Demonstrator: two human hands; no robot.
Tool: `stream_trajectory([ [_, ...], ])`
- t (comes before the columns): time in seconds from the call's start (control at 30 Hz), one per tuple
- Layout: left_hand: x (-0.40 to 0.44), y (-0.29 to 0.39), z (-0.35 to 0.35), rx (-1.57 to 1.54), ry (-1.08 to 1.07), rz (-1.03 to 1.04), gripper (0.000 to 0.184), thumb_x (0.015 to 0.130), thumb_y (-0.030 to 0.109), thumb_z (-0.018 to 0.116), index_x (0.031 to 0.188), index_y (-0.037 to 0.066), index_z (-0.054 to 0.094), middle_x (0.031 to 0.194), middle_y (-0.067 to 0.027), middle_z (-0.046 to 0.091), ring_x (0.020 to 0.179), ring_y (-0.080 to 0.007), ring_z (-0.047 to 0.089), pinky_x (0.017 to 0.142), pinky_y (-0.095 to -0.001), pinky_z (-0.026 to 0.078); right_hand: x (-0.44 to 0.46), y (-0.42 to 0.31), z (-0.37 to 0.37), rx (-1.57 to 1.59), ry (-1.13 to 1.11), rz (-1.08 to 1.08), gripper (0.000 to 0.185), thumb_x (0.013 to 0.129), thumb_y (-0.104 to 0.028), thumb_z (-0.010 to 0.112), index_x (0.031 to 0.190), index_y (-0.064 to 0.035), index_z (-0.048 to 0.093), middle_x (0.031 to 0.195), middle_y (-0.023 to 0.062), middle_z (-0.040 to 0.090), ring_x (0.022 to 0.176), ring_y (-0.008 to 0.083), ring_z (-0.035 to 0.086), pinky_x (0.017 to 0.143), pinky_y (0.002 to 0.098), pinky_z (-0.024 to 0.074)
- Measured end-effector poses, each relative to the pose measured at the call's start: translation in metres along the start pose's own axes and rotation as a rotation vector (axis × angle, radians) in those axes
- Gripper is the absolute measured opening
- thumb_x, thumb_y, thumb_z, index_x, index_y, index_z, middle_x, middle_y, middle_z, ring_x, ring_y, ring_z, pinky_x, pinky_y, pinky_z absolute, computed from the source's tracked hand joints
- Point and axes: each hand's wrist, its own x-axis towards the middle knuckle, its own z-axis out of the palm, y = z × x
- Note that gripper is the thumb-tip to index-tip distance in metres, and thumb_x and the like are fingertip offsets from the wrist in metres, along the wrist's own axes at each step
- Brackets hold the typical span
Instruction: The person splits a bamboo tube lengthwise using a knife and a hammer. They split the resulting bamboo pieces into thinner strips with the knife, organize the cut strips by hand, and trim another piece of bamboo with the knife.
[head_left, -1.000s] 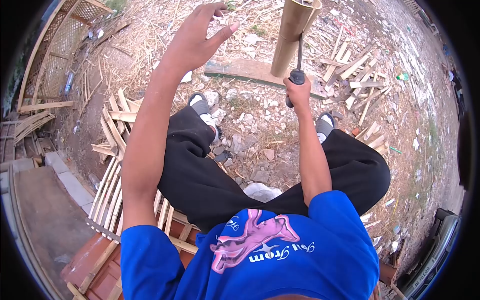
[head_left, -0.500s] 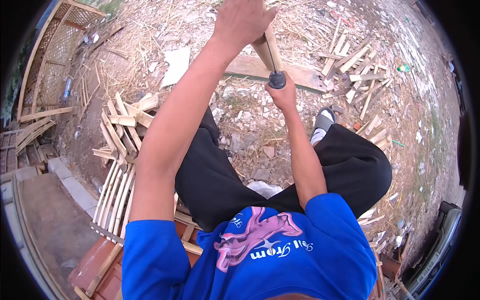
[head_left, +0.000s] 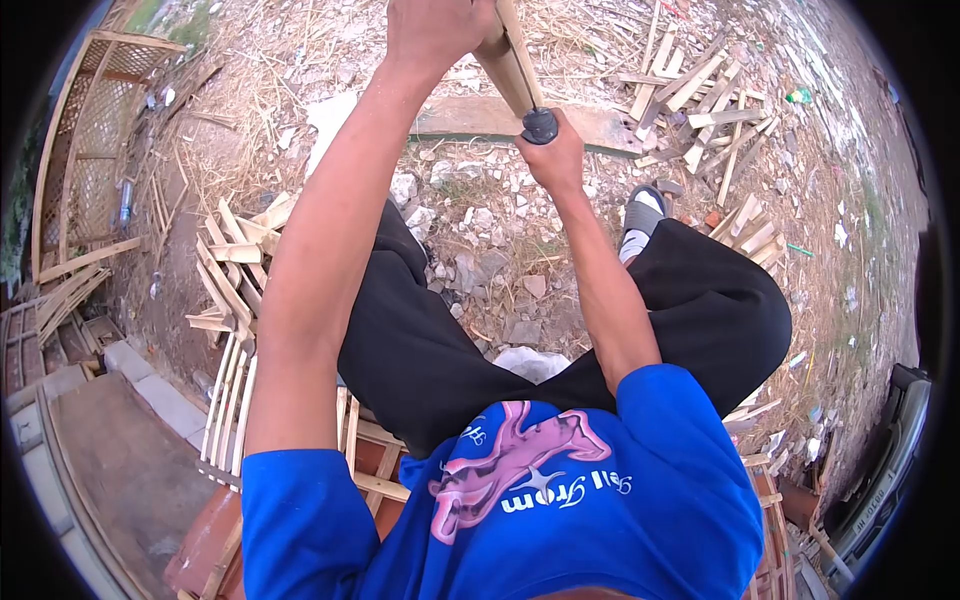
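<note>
My right hand [head_left: 556,146] is closed round the black handle [head_left: 540,125] of a long thin blade, in front of my knees. The blade runs up along a bamboo piece [head_left: 505,65], which leans over the ground board and shows a dark split line. At the top edge, my left hand [head_left: 438,28] is against the upper part of the bamboo. Its fingers are partly hidden and cut off by the frame, so its hold cannot be made out.
A wooden board [head_left: 460,118] lies on stony ground. Split sticks [head_left: 715,110] are heaped at the right, more bamboo pieces [head_left: 235,255] at the left. A lattice panel [head_left: 95,160] stands far left, and a vehicle [head_left: 880,480] is at the lower right.
My left hand has moved from the air at the left to the bamboo's upper part. The bamboo now tilts left at its top, and my right hand has shifted left and up with the handle.
</note>
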Motion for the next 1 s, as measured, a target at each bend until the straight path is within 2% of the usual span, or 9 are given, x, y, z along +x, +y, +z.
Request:
stream_trajectory([
  [0.23,-0.007,0.005,0.002,-0.042,0.050,-0.031,0.023,0.092,0.024,0.064,0.104,0.004,0.068,0.069,-0.0189,0.066,0.067,-0.0380,0.066,0.062,-0.0477,0.051,-0.008,0.005,0.016,-0.018,0.102,-0.025,0.040,0.071,-0.016,0.077,0.107,-0.0034,0.065,0.086,0.0158,0.073,0.082,0.0300,0.073,0.074,0.0387,0.0555],
  [0.33,-0.009,0.006,0.004,-0.044,0.080,0.025,0.024,0.091,0.025,0.066,0.103,0.004,0.068,0.067,-0.0171,0.065,0.066,-0.0365,0.065,0.061,-0.0463,0.050,-0.012,0.013,0.029,0.060,0.186,-0.053,0.039,0.069,-0.017,0.080,0.101,-0.0025,0.063,0.081,0.0131,0.071,0.073,0.0225,0.070,0.072,0.0362,0.0543],
  [0.5,-0.010,-0.001,0.001,-0.010,0.019,0.085,0.030,0.086,0.031,0.071,0.101,0.005,0.068,0.062,-0.0127,0.061,0.062,-0.0338,0.062,0.060,-0.0446,0.048,0.004,0.032,-0.010,0.088,-0.140,-0.098,0.030,0.072,-0.014,0.077,0.094,-0.0018,0.062,0.075,0.0041,0.063,0.067,0.0128,0.057,0.066,0.0301,0.0486],
  [0.6,-0.003,0.004,0.000,-0.050,0.033,0.145,0.031,0.084,0.033,0.073,0.100,0.006,0.067,0.063,-0.0112,0.061,0.064,-0.0328,0.061,0.065,-0.0447,0.047,0.008,0.031,-0.015,0.083,-0.151,-0.070,0.037,0.069,-0.014,0.077,0.102,-0.0024,0.065,0.086,0.0083,0.070,0.076,0.0179,0.066,0.073,0.0327,0.0521],
  [0.7,0.002,0.002,0.001,-0.039,0.134,0.262,0.030,0.083,0.031,0.073,0.098,0.006,0.066,0.069,-0.0099,0.063,0.068,-0.0326,0.061,0.070,-0.0447,0.045,0.000,0.022,-0.010,0.077,-0.103,-0.060,0.035,0.069,-0.014,0.076,0.100,-0.0016,0.065,0.084,0.0078,0.068,0.074,0.0166,0.065,0.071,0.0321,0.0514],
  [0.8,0.001,-0.001,0.000,-0.023,0.153,0.210,0.023,0.083,0.026,0.073,0.094,0.007,0.067,0.069,-0.0093,0.063,0.067,-0.0324,0.060,0.067,-0.0434,0.045,-0.009,0.014,-0.008,0.107,-0.122,-0.032,0.032,0.070,-0.013,0.075,0.097,-0.0017,0.064,0.081,0.0068,0.067,0.072,0.0145,0.062,0.070,0.0312,0.0504],
  [0.9,-0.001,-0.001,-0.001,-0.153,0.066,0.157,0.015,0.082,0.019,0.073,0.087,0.007,0.067,0.070,-0.0094,0.063,0.068,-0.0324,0.060,0.064,-0.0425,0.045,-0.013,0.019,-0.011,0.129,-0.151,-0.034,0.029,0.070,-0.012,0.075,0.095,-0.0018,0.062,0.077,0.0043,0.064,0.070,0.0119,0.059,0.068,0.0286,0.0488],
  [1.0,-0.001,0.010,0.008,-0.250,0.189,0.205,0.011,0.080,0.015,0.074,0.083,0.007,0.066,0.069,-0.0095,0.061,0.068,-0.0320,0.059,0.062,-0.0423,0.044,-0.006,0.030,-0.023,0.202,-0.267,0.041,0.029,0.071,-0.009,0.074,0.096,-0.0021,0.062,0.076,0.0023,0.062,0.068,0.0114,0.058,0.067,0.0276,0.0483],
])
